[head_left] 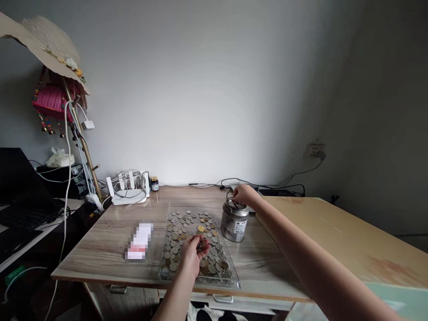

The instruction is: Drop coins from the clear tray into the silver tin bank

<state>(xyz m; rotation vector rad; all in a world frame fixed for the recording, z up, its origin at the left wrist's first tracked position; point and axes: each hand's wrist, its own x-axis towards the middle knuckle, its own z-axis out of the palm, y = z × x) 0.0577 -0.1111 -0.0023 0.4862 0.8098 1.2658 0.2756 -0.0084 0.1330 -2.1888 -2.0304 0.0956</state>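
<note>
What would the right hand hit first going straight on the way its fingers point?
Likely the top of the metal tin: the right hand angles down over it. Whether the fingers already touch it is hard to tell here.

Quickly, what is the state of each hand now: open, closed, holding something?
Left hand: partly closed, holding coins.
Right hand: at the top of the metal can; grip cannot be told.

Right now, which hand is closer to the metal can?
Right: the right hand is at the top of the metal can. The left hand is left of it, over the coin tray.
</note>
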